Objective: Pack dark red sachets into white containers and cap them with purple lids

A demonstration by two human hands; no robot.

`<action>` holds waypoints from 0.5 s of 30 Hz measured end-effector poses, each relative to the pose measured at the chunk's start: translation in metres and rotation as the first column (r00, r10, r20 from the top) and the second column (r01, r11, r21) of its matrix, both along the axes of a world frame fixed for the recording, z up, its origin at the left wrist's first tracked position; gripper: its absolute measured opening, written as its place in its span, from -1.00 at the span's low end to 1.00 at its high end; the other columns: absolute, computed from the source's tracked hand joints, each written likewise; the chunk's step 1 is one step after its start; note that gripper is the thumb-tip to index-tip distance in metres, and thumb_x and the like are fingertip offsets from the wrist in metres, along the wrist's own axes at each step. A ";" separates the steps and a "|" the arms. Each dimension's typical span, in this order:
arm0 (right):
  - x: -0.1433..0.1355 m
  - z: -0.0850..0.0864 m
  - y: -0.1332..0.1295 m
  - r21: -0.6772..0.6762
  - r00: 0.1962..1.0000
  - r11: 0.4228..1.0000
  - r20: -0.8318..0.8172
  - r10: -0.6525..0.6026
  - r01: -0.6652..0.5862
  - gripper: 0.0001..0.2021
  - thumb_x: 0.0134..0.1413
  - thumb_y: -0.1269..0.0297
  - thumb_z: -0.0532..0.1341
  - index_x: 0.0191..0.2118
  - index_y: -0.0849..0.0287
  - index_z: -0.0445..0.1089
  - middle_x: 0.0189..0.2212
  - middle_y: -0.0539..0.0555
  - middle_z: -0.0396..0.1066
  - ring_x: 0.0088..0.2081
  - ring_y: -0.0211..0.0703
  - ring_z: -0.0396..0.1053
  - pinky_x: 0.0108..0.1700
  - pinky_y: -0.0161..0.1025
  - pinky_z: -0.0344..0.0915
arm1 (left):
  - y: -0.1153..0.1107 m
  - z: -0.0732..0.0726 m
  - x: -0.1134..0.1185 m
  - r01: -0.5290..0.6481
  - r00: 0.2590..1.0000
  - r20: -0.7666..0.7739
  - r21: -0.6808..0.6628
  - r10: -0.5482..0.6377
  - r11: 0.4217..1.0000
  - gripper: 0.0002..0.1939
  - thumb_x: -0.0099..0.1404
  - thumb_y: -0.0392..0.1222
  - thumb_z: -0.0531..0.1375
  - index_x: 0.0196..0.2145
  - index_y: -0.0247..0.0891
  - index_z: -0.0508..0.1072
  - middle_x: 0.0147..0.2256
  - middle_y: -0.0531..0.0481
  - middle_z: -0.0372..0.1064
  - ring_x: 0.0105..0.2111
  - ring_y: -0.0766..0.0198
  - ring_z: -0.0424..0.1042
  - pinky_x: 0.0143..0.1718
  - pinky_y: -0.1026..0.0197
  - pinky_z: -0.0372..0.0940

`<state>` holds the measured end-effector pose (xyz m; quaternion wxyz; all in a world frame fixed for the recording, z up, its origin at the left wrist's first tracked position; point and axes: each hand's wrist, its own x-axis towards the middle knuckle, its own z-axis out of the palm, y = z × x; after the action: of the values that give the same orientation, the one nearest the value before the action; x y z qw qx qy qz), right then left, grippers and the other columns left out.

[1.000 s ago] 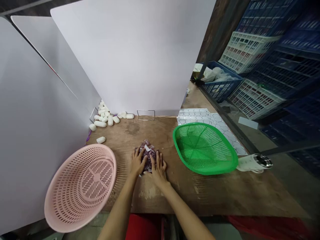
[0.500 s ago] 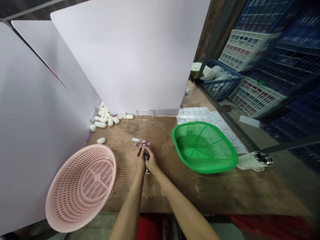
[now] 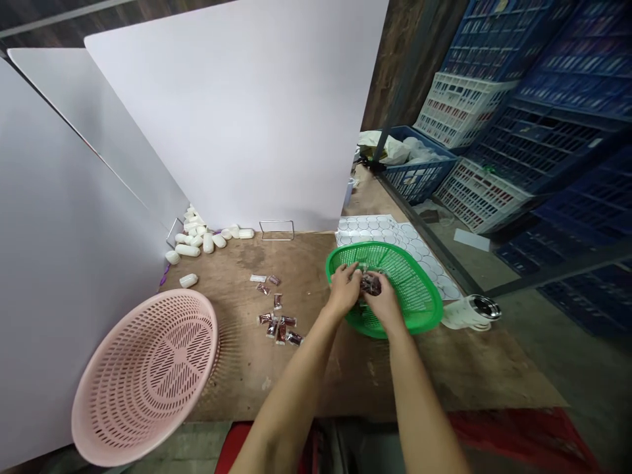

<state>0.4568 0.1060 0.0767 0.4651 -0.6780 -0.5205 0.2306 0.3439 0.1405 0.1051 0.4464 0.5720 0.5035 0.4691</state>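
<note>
My left hand and my right hand are together over the near left part of a green mesh basket. Their curled fingers cup a small heap of dark red, clear-wrapped packets between them. Parts of the fingers and the heap's underside are hidden. Several more wrapped packets lie loose on the wooden table left of the basket. Near them is a small white strip.
At the left stands a pink basket. White capsule-shaped pieces are heaped by the white panels. A white cup lies right of the green basket, near a circle-patterned sheet. Stacked crates stand beyond.
Both hands have moved right from the table's middle to over the green basket, carrying packets. Several loose packets now show where the hands were. The view has shifted slightly right.
</note>
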 end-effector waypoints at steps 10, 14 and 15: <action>-0.099 -0.006 -0.064 -0.021 0.917 0.959 0.285 0.277 -0.283 -0.72 0.17 0.35 -0.01 -0.09 0.17 0.37 -0.13 0.22 0.40 -0.08 -0.03 0.33 0.00 -0.07 0.25 | 0.023 -0.045 -0.205 -0.110 0.786 -0.616 -0.226 -0.054 0.968 -0.31 0.07 0.08 0.28 0.17 -0.04 0.31 0.35 -0.09 -0.10 0.34 -0.30 -0.42 0.22 -0.42 -0.39; -0.194 -0.055 -0.085 -0.242 0.767 0.875 0.421 0.485 -0.420 -0.38 0.06 0.11 0.21 0.24 0.12 0.14 0.32 0.34 -0.05 0.31 0.33 -0.13 0.15 0.25 0.00 | 0.003 -0.069 -0.232 -0.012 0.760 -0.628 -0.276 -0.170 0.961 -0.36 0.09 0.20 0.22 0.13 0.04 0.35 0.32 0.02 0.02 0.36 -0.19 -0.42 0.24 -0.36 -0.46; -0.206 -0.068 -0.084 -0.253 0.730 0.862 0.459 0.507 -0.440 -0.32 0.07 0.08 0.20 0.29 0.13 0.06 0.35 0.33 -0.15 0.35 0.32 -0.24 0.19 0.27 -0.08 | -0.004 -0.074 -0.231 0.009 0.767 -0.618 -0.259 -0.173 0.966 -0.42 0.15 0.19 0.17 0.12 0.03 0.37 0.30 0.03 0.06 0.36 -0.12 -0.40 0.26 -0.30 -0.44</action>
<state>0.2510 0.0223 0.0090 0.1919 -0.5868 -0.7644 0.1859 0.1125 0.1366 0.0313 0.3382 0.6620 0.6491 0.1612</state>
